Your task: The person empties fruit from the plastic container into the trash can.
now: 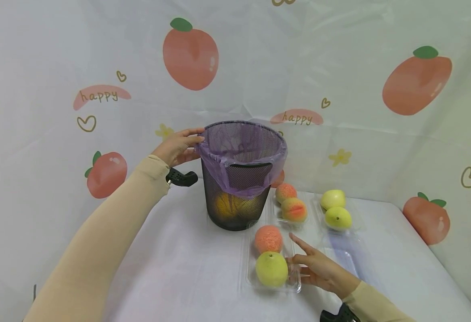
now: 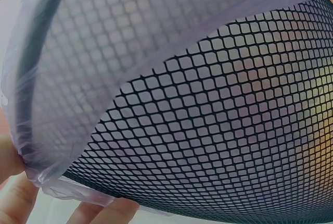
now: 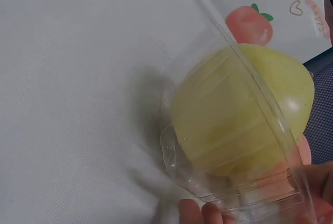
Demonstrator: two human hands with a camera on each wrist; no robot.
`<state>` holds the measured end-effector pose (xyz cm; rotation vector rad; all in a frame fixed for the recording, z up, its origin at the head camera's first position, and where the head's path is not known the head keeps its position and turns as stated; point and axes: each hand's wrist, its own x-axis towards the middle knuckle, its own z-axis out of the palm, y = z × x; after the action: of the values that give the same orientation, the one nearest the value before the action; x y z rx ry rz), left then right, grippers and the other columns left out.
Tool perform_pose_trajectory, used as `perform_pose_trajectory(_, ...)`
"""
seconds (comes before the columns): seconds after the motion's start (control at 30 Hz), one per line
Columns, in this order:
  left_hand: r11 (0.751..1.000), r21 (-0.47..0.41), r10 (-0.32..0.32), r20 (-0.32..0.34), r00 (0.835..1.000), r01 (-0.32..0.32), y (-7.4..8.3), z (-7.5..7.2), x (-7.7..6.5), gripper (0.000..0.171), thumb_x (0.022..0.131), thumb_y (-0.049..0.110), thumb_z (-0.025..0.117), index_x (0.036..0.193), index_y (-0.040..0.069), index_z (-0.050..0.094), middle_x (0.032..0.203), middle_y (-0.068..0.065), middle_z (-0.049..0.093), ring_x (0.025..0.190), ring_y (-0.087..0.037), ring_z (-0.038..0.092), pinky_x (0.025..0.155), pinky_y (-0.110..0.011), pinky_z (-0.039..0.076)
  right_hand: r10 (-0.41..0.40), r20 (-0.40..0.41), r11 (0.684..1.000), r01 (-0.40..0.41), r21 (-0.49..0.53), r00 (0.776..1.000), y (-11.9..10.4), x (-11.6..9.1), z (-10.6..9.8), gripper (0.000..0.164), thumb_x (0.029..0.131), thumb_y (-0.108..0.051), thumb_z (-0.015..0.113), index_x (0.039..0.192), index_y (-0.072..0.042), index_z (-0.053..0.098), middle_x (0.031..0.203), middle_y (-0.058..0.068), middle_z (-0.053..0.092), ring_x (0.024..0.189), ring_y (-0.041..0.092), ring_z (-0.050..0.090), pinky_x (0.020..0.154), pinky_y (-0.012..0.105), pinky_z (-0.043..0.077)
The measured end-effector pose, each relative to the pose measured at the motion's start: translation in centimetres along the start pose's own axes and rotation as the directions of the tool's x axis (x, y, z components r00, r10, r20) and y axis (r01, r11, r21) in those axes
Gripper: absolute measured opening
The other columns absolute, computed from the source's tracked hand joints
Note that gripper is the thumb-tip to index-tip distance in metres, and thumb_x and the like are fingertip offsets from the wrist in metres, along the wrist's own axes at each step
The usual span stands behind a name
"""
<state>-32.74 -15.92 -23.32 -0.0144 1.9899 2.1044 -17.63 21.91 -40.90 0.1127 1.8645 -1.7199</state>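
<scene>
A black mesh trash bin [image 1: 235, 214] with a purple bag [image 1: 247, 188] folded over its rim stands upright on the white table. Orange-yellow round fruit [image 1: 227, 205] shows through its mesh. My left hand [image 1: 177, 145] grips the bin's rim and the bag at the left side; in the left wrist view, its fingers [image 2: 112, 212] press the outer wall. In front of the bin, my right hand [image 1: 321, 268] holds the right edge of a clear plastic tray [image 1: 251, 279], index finger extended. Inside lie a bumpy coral-pink fruit [image 1: 268, 239] and a yellow-green pear [image 1: 272, 269].
Behind on the right, another clear tray [image 1: 275, 214] bears two peach-like fruits [image 1: 294, 210]. Farther right, two yellow-green fruits [image 1: 338, 218] sit in a third clear tray [image 1: 354, 221]. A white cloth backdrop [image 1: 235, 67] with printed fruit hangs behind the table.
</scene>
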Motion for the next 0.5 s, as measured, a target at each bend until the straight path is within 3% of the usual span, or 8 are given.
perform_pose_trajectory(0.07,1.000,-0.008,0.000,0.003,1.000,0.000,0.01,0.00,-0.01,0.053,0.100,0.014,0.054,0.150,0.018,0.037,0.111,-0.002,0.050,0.075,-0.006,0.063,0.071,-0.021,0.055,-0.002,0.013,1.000,0.002,0.016,1.000,0.06,-0.03,-0.04,0.087,0.093,-0.012,0.058,0.157,-0.022,0.001,0.125,0.019,0.049,0.099,0.022,0.057,0.082,0.039,0.054)
perform_pose_trajectory(0.27,1.000,-0.022,-0.002,0.010,1.000,0.002,0.04,-0.05,-0.01,0.052,0.100,0.012,0.052,0.150,0.017,0.037,0.110,-0.002,0.049,0.074,-0.006,0.062,0.071,-0.021,0.054,-0.016,0.051,0.994,0.010,0.106,0.999,0.20,0.06,0.01,0.087,0.096,-0.012,0.058,0.157,-0.027,-0.002,0.144,0.031,0.015,0.104,0.024,0.059,0.087,0.053,0.054)
perform_pose_trajectory(0.5,1.000,-0.028,-0.005,0.006,1.000,0.005,0.04,0.03,0.03,0.052,0.100,0.012,0.053,0.150,0.017,0.038,0.110,-0.002,0.050,0.075,-0.007,0.062,0.071,-0.020,0.055,-0.042,0.083,0.984,0.027,0.177,0.996,0.14,-0.22,-0.06,0.089,0.096,-0.011,0.059,0.156,-0.028,-0.004,0.140,0.027,0.020,0.108,0.027,0.058,0.091,0.056,0.052)
